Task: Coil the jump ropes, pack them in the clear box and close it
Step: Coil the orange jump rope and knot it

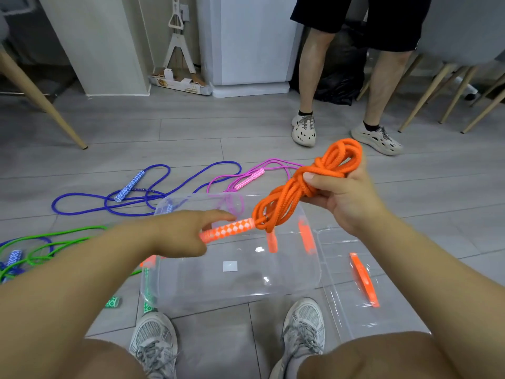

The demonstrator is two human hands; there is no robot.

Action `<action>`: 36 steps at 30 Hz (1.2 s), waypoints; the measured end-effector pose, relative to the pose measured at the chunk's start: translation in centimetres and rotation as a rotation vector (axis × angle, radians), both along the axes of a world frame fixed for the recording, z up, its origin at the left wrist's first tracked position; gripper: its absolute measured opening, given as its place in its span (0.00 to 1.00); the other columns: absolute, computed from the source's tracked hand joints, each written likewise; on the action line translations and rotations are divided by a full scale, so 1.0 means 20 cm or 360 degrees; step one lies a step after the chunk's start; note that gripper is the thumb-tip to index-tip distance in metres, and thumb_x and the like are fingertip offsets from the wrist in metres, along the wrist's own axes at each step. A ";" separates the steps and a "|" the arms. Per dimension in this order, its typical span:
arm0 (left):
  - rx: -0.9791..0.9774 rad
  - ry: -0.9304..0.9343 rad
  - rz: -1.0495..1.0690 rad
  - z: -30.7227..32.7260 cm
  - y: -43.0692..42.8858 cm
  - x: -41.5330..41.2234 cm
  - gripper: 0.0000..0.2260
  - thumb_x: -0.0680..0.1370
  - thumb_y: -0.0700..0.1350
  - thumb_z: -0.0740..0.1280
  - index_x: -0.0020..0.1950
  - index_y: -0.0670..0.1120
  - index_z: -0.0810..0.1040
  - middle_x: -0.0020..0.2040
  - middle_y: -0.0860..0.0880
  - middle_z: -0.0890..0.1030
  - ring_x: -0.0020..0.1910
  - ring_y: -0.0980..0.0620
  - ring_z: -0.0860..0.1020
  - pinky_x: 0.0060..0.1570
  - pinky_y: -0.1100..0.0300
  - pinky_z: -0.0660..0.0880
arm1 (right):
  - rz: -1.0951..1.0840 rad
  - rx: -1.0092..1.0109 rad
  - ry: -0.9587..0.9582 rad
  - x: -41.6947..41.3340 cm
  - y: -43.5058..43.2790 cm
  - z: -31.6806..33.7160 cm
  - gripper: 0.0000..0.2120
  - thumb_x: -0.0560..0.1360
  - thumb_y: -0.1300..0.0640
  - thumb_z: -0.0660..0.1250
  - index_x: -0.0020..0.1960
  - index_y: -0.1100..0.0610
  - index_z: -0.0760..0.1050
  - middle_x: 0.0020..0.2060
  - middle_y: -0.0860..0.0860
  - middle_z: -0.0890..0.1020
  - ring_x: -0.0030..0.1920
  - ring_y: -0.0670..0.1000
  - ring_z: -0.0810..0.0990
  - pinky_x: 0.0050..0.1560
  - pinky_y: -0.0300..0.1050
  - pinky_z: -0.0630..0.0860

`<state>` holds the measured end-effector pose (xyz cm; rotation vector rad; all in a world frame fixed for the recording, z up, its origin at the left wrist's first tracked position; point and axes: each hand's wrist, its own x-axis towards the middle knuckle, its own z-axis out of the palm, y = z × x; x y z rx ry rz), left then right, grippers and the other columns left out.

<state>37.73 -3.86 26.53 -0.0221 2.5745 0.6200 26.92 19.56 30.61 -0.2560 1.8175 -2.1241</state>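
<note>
Grey plank floor (164,127), standing person's bare legs (314,64) in pale perforated shoes (304,129), black bag (341,77) behind them, white cabinet (251,42) at rear centre, flattened cardboard box (177,83) beside it, wooden chair legs (41,97) at both sides.

The right hand (341,198) grips the coiled orange rope (300,187) above the clear box (191,292); the left hand (180,239) holds its orange handle (232,228); the lid (396,310) lies at the box's three o'clock; a blue rope (129,186) sprawls at ten, a pink rope (250,178) at twelve.
</note>
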 end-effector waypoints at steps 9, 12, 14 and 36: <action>0.1089 0.0251 0.0673 -0.02 0.08 -0.06 0.04 0.74 0.46 0.64 0.40 0.46 0.73 0.31 0.45 0.79 0.34 0.46 0.76 0.45 0.49 0.75 | -0.0020 -0.0009 0.0013 0.04 -0.07 0.05 0.14 0.73 0.61 0.68 0.46 0.49 0.64 0.44 0.54 0.76 0.40 0.63 0.81 0.40 0.62 0.81; 0.1023 0.0389 0.0752 0.00 0.09 -0.07 0.05 0.78 0.38 0.58 0.43 0.42 0.72 0.34 0.45 0.77 0.33 0.49 0.75 0.42 0.52 0.77 | -0.0084 0.0107 -0.0144 0.02 -0.07 0.05 0.07 0.74 0.53 0.66 0.44 0.53 0.68 0.41 0.55 0.75 0.39 0.64 0.82 0.38 0.60 0.81; 0.0900 0.0395 0.0730 -0.01 0.07 -0.07 0.05 0.78 0.38 0.57 0.45 0.42 0.71 0.35 0.46 0.76 0.33 0.51 0.73 0.37 0.56 0.74 | -0.0149 0.0186 -0.0182 0.02 -0.08 0.06 0.06 0.75 0.55 0.66 0.43 0.56 0.70 0.38 0.55 0.75 0.35 0.60 0.81 0.33 0.54 0.82; 0.0094 0.0668 0.0456 0.01 -0.03 -0.02 0.09 0.81 0.47 0.60 0.43 0.47 0.75 0.44 0.47 0.78 0.46 0.48 0.74 0.41 0.62 0.64 | -0.0426 0.0763 0.0527 -0.04 0.11 0.08 0.06 0.77 0.66 0.61 0.54 0.59 0.73 0.33 0.53 0.75 0.19 0.44 0.74 0.24 0.36 0.76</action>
